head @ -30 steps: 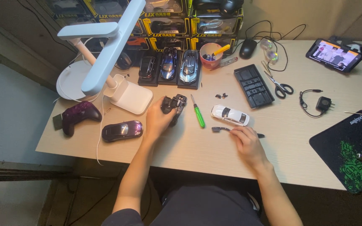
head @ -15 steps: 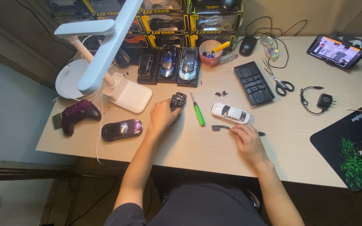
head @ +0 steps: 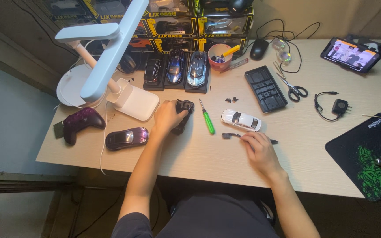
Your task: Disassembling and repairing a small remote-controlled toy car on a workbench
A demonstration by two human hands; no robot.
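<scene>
Gripping: left hand [head: 168,117] clasps black model car [head: 184,113]; right hand [head: 257,149] pinches dark tool [head: 232,135]. Between them on surface [head: 225,158]: green screwdriver [head: 207,120], white model car [head: 241,120].

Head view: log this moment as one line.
left hand: on black model car | right hand: on dark tool | between: green screwdriver, white model car

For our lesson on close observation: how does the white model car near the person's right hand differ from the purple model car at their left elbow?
The white model car is pale with dark windows; the purple model car is dark and glossy. The white one lies right of the green screwdriver, close to the right hand; the purple one lies left of the left hand, beside the game controller. Both rest on the desk, untouched.
</scene>
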